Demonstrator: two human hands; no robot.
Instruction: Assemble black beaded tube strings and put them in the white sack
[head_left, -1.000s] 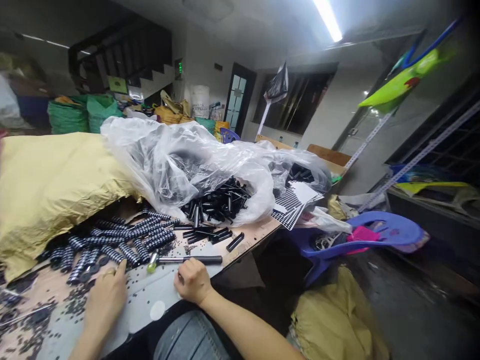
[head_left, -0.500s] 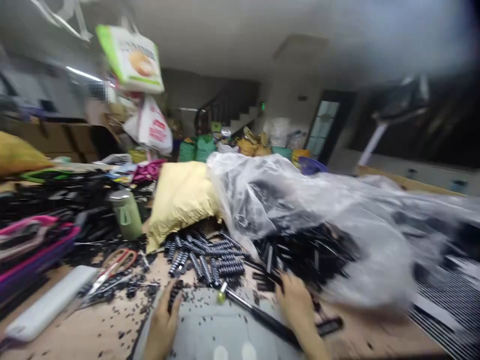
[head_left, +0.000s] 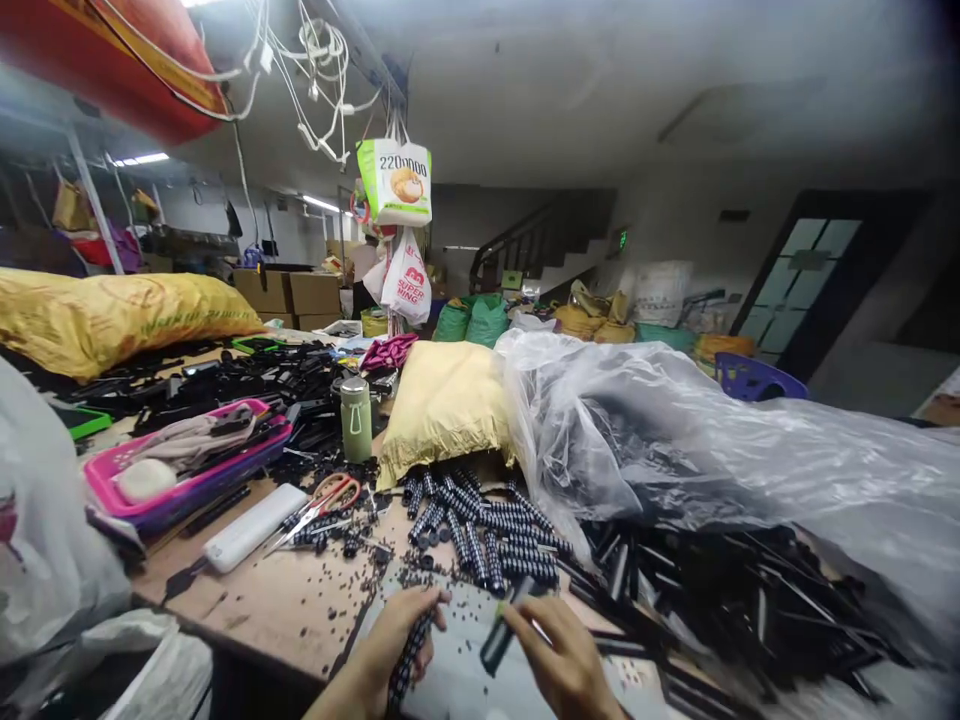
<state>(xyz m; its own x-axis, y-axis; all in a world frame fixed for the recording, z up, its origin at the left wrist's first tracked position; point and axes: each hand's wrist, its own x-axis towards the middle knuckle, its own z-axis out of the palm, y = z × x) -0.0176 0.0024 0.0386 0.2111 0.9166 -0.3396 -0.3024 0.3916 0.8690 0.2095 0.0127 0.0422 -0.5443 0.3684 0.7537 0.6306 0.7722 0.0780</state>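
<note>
My left hand (head_left: 401, 635) is closed around a black rod with pale dots (head_left: 409, 660), which slants down toward me over a grey mat (head_left: 457, 690). To its right, my right hand (head_left: 562, 655) grips what looks like a small hammer (head_left: 499, 640), its dark head tilted near the left hand and blurred. My palm hides most of the handle. Just beyond the mat lies a pile of similar dotted rods (head_left: 472, 540). Small black bits are scattered over the mat and the tabletop.
Black flat parts (head_left: 735, 600) spill from a clear plastic bag (head_left: 637, 430) at right. A yellow sack (head_left: 450, 400) stands behind the rods. At left are scissors (head_left: 322, 505), a white power bank-like block (head_left: 255, 525), a pink basket (head_left: 259, 408) and a green bottle (head_left: 356, 420).
My view has turned left. The right hand has left the black parts and picked up the hammer from the mat. The left hand still holds a dotted rod.
</note>
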